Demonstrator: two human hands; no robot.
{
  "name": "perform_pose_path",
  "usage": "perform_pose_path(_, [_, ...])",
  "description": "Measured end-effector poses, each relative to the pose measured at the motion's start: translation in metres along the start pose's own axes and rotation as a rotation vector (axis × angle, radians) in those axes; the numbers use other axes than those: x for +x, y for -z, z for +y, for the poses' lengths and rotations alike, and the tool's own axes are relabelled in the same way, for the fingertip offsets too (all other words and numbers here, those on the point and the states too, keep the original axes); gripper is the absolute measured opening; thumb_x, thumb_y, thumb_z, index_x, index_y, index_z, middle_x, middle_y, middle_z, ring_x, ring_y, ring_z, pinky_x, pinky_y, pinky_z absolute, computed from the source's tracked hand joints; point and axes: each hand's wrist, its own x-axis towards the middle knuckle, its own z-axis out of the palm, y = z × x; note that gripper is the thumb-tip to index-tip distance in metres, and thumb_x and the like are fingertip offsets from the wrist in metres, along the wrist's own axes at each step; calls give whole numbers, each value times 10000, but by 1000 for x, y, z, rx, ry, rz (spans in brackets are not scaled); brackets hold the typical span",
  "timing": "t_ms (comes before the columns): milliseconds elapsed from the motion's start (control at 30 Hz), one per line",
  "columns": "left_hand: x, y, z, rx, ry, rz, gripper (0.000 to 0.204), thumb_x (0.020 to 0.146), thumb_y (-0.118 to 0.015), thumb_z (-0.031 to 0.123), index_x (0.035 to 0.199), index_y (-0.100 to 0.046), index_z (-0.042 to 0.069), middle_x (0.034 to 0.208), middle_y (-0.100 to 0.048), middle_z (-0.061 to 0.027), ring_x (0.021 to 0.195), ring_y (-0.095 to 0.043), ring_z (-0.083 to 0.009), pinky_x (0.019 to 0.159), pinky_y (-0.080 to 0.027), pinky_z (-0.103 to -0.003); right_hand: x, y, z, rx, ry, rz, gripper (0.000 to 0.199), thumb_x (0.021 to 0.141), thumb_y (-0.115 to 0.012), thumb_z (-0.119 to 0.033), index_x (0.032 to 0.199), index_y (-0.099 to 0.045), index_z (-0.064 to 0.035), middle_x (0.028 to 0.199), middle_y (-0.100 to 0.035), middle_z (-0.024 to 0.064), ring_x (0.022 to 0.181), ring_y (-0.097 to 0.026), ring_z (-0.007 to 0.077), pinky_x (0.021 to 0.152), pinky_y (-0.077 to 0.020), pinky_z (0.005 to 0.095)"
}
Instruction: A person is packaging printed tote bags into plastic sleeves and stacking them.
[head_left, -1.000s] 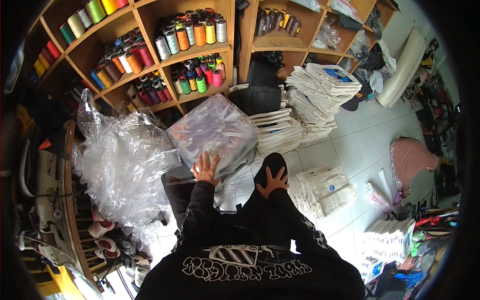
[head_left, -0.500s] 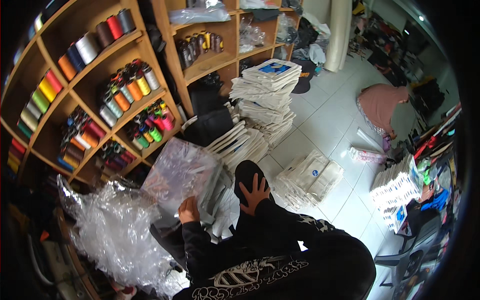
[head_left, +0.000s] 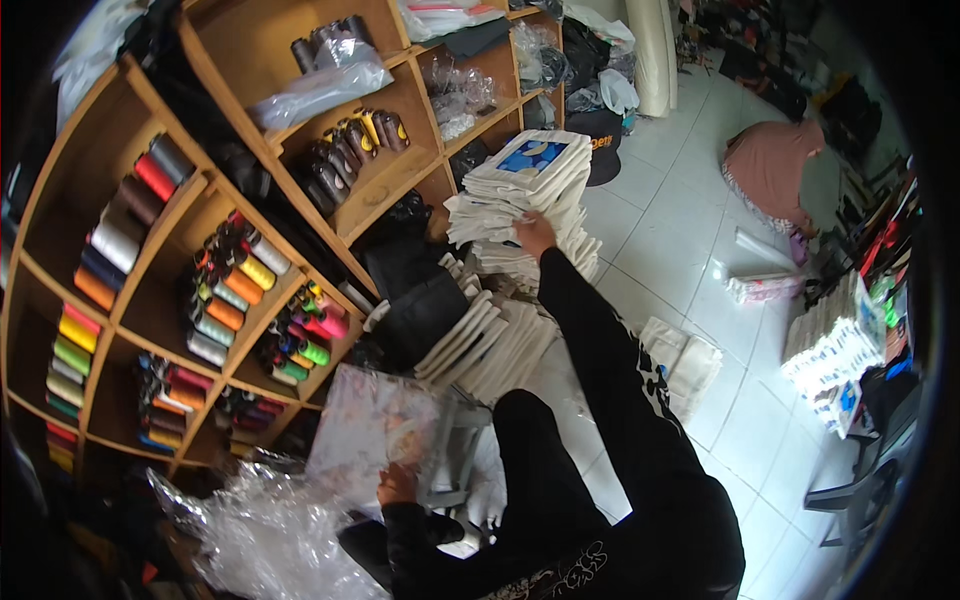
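Observation:
My right hand (head_left: 536,233) reaches far forward, its fingers bent against the near right side of a tall stack of folded white cloth bags (head_left: 480,215), apparently gripping the edge of some. A blue print shows on the top bag. My left hand (head_left: 397,484) is closed at the near edge of a low table (head_left: 355,420) with a pale patterned top; what its fingers hold, if anything, is hidden. Between the table and the tall stack, more white bags (head_left: 510,345) lean in a slanting row beside black folded fabric (head_left: 415,300).
Wooden shelves (head_left: 130,330) with many-coloured thread spools stand on the left. Crumpled clear plastic (head_left: 270,525) lies near my left arm. Folded bags (head_left: 685,365) lie on the floor at right, with another stack (head_left: 835,340) beyond. A person (head_left: 770,170) crouches at far right.
My right hand has left my knee and reached forward to the tall bag stack. My left hand stays at the table's near edge. The view has shifted.

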Motion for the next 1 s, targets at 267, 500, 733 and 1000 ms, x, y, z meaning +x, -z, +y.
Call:
perform_pose_path(267, [3, 34, 14, -314, -181, 128, 166, 784, -535, 231, 866, -567, 89, 755, -603, -112, 517, -576, -306, 432, -455, -389, 122, 27, 10, 122, -149, 298, 524, 722, -613, -352, 962, -555, 110, 950, -574, 286, 929, -558, 380, 807, -440, 402])
perform_pose_path(500, [9, 81, 30, -388, -56, -24, 230, 799, -540, 250, 889, -622, 54, 763, -627, -151, 645, -605, -332, 576, -490, -399, 143, 12, 28, -165, -79, 460, 411, 708, -606, -341, 788, -616, 61, 845, -605, 258, 891, -566, 394, 802, -447, 396])
perform_pose_path(733, [10, 58, 12, -387, -136, 95, 201, 821, -473, 329, 838, -522, 135, 667, -562, -151, 528, -545, -359, 470, -435, -453, 101, 32, -42, 729, 13, 245, 91, 824, -479, -182, 800, -504, -97, 733, -487, -5, 701, -485, 178, 719, -457, 412])
perform_pose_path(1000, [16, 41, 23, -82, -603, 387, 204, 784, -520, 301, 744, -507, 102, 680, -532, -157, 561, -540, -336, 461, -438, -435, -96, 123, -102, 890, 237, -227, 169, 888, -407, -162, 1034, -437, -82, 983, -497, 30, 896, -532, 173, 724, -480, 375])
